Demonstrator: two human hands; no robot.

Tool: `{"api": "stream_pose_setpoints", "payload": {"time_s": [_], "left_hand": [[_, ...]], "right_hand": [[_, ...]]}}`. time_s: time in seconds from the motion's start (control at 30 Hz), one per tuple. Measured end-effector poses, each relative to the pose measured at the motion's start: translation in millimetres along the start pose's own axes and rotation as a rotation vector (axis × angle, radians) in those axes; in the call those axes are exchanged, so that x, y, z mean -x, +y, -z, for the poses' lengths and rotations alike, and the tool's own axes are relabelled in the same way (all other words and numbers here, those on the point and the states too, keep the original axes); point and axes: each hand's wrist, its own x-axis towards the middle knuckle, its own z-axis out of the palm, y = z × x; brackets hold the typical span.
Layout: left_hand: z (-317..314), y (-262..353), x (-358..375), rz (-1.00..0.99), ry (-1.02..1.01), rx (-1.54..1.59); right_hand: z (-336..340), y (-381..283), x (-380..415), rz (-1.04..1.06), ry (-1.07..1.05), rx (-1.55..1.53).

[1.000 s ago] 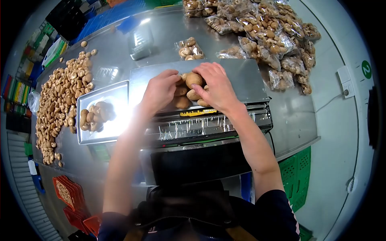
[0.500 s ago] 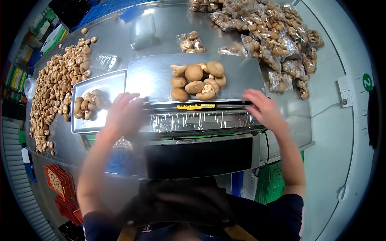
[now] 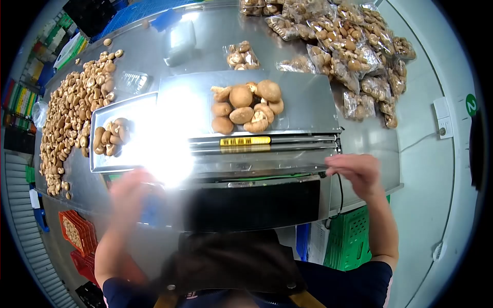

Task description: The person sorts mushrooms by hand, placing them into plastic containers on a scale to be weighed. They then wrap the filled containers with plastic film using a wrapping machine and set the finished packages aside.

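Note:
A group of brown mushrooms (image 3: 240,96) sits on the steel top of a wrapping machine (image 3: 303,110). In front of them lies a roller with a yellow printed label (image 3: 245,141). Clear plastic film (image 3: 246,165) spans the gap below the roller. At its right end my right hand (image 3: 357,172) has thumb and fingers pinched together, apparently on the film's edge. My left hand (image 3: 128,187) is smeared by motion near the machine's left front corner, so its fingers cannot be read. Strong glare hides the film's left end.
Left of the machine, a metal tray (image 3: 97,163) holds several mushrooms, beside a large heap of loose mushrooms (image 3: 77,102). An upturned clear container (image 3: 132,82) lies behind. Bagged mushrooms (image 3: 349,46) pile up at the back right; one bag (image 3: 241,55) lies apart. Green crates (image 3: 354,241) stand below right.
Both hands have moved down toward my body, from beside the mushrooms to the machine's front. My right fingers have closed together. The wrinkled film looks smoother, and the yellow label shows different print.

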Motion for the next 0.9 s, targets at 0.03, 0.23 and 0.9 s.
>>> {"api": "stream_pose_setpoints", "payload": {"time_s": [0.03, 0.23, 0.9], "left_hand": [[14.4, -3.2, -8.4, -0.041, 0.141, -0.038], [-25.6, -39.6, -198.3, -0.049, 0.337, 0.087], [-114.9, -12.4, 34.7, 0.532, -0.122, 0.153]], "right_hand": [[12.8, -13.4, -15.5, 0.106, 0.113, 0.042], [1.6, 61.9, -167.5, -0.007, 0.426, 0.168], [-138.9, -8.3, 50.8, -0.827, 0.143, -0.465]]}}
